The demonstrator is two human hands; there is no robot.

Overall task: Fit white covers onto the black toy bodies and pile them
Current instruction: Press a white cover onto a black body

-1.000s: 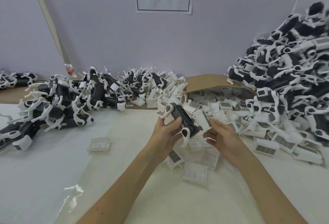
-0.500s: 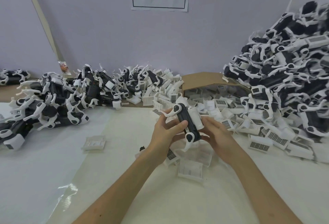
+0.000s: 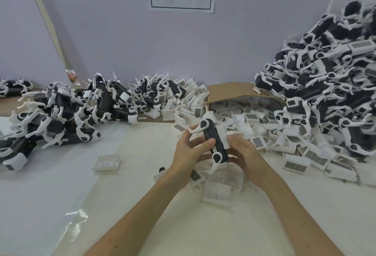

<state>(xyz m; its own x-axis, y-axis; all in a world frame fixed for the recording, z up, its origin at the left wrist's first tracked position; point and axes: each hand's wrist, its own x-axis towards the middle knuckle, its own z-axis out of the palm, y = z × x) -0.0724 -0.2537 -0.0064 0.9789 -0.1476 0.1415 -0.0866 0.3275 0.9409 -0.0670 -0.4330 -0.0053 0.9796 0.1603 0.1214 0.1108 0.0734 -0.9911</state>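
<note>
Black toy body [image 3: 213,140] gripped in left hand [image 3: 190,150], thumb across it, above table [image 3: 142,184] centre. White cover [image 3: 222,136] clasped against its right side by right hand [image 3: 245,154]. Loose covers [image 3: 216,194] scattered underneath and rightward.

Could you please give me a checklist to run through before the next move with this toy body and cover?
1. Left hand grips the black toy body: ok.
2. Right hand holds a white cover against the body's side: ok.
3. Cover fully snapped on: cannot tell, the joint is hidden.
4. Spare loose covers beside the hands: ok.
5. Left pile or right pile for finished toys: cannot tell.
</note>
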